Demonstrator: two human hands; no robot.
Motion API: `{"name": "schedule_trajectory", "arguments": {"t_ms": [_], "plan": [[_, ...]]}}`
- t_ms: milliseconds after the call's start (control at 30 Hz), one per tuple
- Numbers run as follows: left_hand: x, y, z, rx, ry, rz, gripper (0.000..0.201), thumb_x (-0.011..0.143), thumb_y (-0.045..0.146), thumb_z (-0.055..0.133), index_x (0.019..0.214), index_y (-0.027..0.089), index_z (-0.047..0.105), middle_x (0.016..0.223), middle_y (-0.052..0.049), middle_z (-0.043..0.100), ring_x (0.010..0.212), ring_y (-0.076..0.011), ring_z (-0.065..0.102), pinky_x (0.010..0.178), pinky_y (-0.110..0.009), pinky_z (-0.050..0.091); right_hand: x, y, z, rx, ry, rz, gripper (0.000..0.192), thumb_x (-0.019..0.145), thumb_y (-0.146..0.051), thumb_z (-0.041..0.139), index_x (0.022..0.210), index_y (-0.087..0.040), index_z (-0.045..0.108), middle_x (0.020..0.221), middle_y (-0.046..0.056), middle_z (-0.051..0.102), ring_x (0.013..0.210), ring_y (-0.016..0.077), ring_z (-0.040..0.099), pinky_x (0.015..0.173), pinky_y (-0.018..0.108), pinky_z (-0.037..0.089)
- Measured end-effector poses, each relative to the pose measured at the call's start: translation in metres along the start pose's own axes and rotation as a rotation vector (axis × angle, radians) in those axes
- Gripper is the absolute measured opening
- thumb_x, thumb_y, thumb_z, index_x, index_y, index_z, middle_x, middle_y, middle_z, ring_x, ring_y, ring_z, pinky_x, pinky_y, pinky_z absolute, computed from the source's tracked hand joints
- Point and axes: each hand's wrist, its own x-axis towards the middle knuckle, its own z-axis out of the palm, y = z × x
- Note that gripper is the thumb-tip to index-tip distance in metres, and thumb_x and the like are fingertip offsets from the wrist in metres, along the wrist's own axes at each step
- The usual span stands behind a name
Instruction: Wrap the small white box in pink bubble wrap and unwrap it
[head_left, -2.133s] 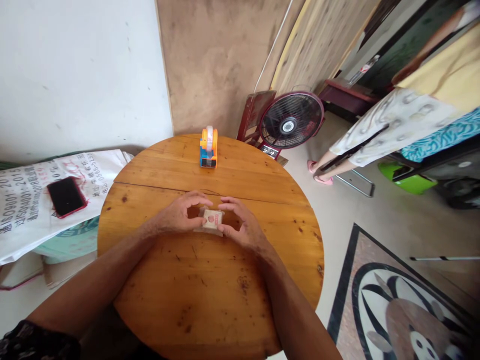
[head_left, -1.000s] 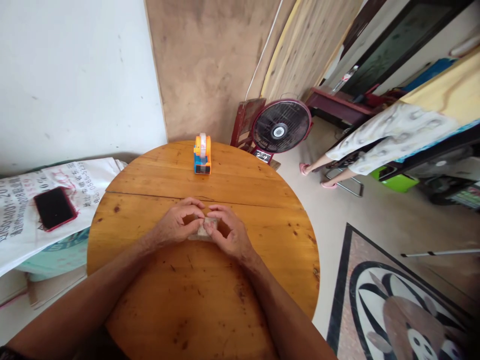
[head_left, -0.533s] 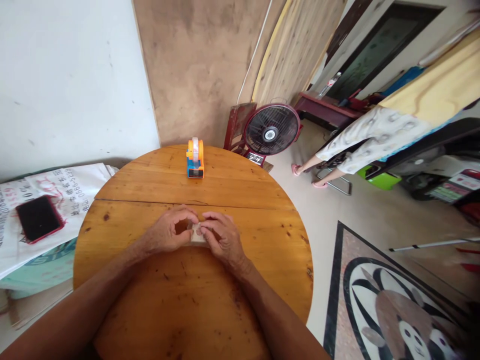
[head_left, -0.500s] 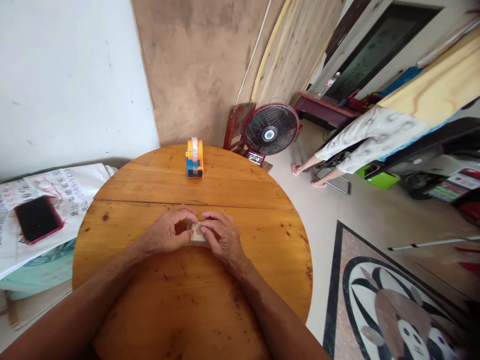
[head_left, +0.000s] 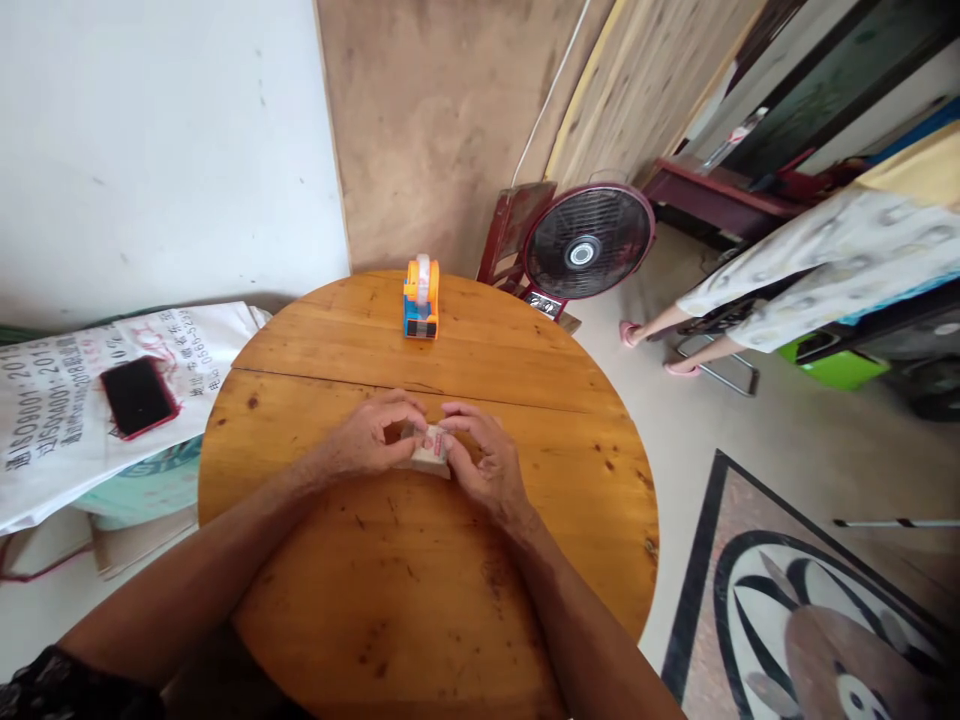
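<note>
there — packet pinched between both hands' fingers

Even, soft daylight, fairly bright, no hard glare. Faint sheen on the round wooden counter. Hands cast only weak shadows beneath them. Strong wide-angle distortion: walls and floor pattern bend toward the edges. Centre sharp; the person's patterned clothing at right and the corners are soft, slightly smeared.
</note>
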Motion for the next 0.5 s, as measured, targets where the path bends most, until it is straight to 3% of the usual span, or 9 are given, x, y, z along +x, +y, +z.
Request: {"name": "schedule_trajectory", "arguments": {"t_ms": [267, 500], "plan": [[-0.003, -0.007, 0.003, -0.039, 0.081, 0.019, 0.013, 0.088, 0.022, 0.057, 0.089, 0.019, 0.069, 0.106, -0.007, 0.066, 0.095, -0.0171, 0.065, 0.088, -0.032, 0.051, -0.001, 0.001, 0.009, -0.052, -0.050, -0.013, 0.022, 0.086, -0.025, 0.064, 0.107, -0.024, 0.064, 0.122, 0.009, 0.066, 0.115, 0.0233, 0.061, 0.099, 0.042, 0.045], [0.000, 0.003, -0.001, 0.011, 0.031, 0.015, 0.017, 0.080, 0.026, 0.067, 0.095, 0.019, 0.064, 0.103, -0.007, 0.067, 0.099, -0.0217, 0.063, 0.091, -0.037, 0.049, -0.001, 0.005, 0.012, -0.080, 0.001, -0.003, 0.012, 0.090, -0.025, 0.058, 0.091, -0.025, 0.070, 0.114, 0.007, 0.069, 0.106, 0.0210, 0.065, 0.094, 0.039, 0.049]]}}
